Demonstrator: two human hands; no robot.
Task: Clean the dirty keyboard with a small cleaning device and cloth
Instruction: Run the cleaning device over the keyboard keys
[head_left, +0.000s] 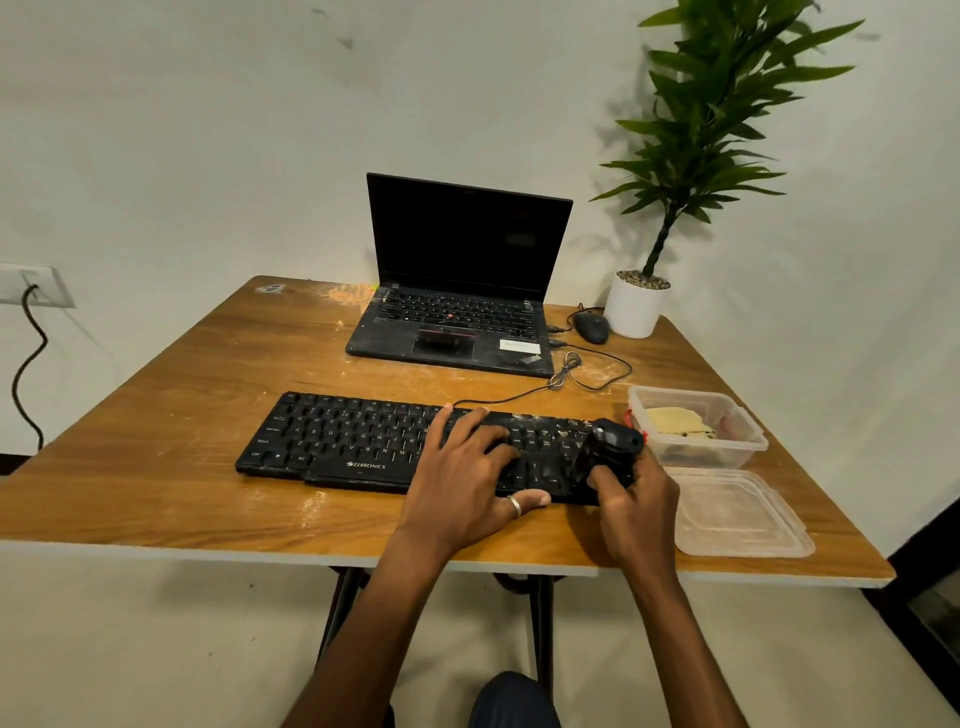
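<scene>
The left hand (467, 467) is lying flat on the black keyboard (353, 441), fingers spread across the keys and the ringed thumb resting along the near edge. Just to its right, the right hand (631, 499) is gripping a small black cleaning device (608, 447), fingers curled round its body, and the device is sitting on the dusty right end of the keyboard. Just beyond the right hand, a yellow cloth (672, 420) is lying inside a clear plastic container (748, 441); the container's lid (737, 514) is lying right of that hand. The keyboard is resting on the wooden worktop (182, 395). Farther out from both hands, an open laptop (462, 291) is standing with its screen dark.
</scene>
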